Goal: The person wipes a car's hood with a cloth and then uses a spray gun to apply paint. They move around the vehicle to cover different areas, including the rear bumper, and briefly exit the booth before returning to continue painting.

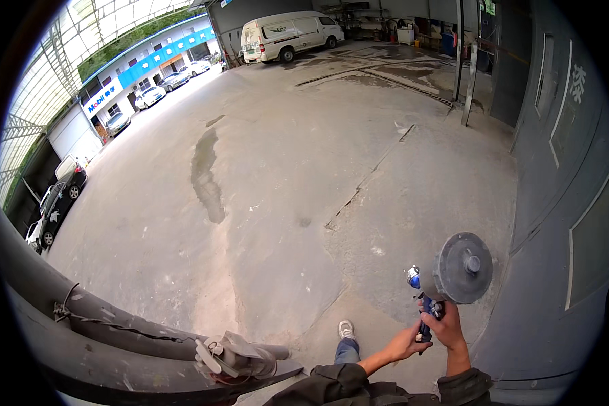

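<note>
Blue-and-silver spray-gun-like tool (423, 301) is in the lower right of the frame, silver head pointing up-left. Left hand (404, 344) is closed around its lower end; right hand (448, 326) is closed on the mid-body, from the right side. Exact finger placement is too small to tell. Grey round lidded drum (463, 268) with a central knob sits just right of the tool's head. White sneaker (346, 329) on the grey concrete floor (284, 176), lower centre. Thick grey pipes (125, 345), lower left. White van (291, 37), top centre.
</note>
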The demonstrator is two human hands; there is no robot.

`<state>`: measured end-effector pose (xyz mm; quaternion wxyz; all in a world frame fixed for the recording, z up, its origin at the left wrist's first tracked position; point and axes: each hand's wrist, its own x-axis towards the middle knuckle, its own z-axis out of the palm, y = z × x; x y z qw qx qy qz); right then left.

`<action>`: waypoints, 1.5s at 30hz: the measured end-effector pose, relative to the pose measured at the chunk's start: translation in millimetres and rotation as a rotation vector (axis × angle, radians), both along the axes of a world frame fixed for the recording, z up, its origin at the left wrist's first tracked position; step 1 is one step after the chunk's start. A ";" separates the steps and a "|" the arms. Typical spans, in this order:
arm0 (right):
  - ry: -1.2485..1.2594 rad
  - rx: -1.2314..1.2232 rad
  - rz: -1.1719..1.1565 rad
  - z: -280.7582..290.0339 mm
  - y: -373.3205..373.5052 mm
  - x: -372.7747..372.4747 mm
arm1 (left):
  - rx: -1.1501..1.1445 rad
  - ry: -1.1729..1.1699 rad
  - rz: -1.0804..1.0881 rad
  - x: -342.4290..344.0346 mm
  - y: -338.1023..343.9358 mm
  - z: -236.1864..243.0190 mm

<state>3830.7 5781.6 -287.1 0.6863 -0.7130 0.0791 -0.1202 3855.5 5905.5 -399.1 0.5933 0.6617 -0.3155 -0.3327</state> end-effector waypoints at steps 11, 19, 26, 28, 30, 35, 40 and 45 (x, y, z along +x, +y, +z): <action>0.010 -0.309 -0.200 -72.0 -71.0 392.9 | 0.026 -0.064 -0.077 402.5 -74.6 18.5; 0.084 0.175 -0.241 -66.8 -136.0 693.4 | 0.187 -0.127 -0.111 698.0 -139.6 -16.0; 0.046 0.404 -0.076 -36.2 -250.4 958.3 | 0.050 0.223 -0.124 975.7 -223.5 35.0; 0.028 0.442 0.004 -5.7 -282.9 1020.4 | -0.163 0.387 -0.060 1037.9 -256.5 44.3; 0.000 0.431 -0.002 26.5 -318.1 1084.2 | -0.287 0.548 -0.070 1096.8 -300.4 46.8; -0.121 0.461 0.121 71.1 -371.8 1236.2 | -0.274 0.546 -0.093 1260.3 -355.7 104.9; -0.259 0.432 0.001 45.4 -470.0 1409.6 | -0.310 0.402 -0.167 1447.4 -464.2 72.1; -0.307 0.451 -0.077 9.3 -553.6 1571.6 | -0.366 0.207 -0.314 1630.2 -549.3 47.6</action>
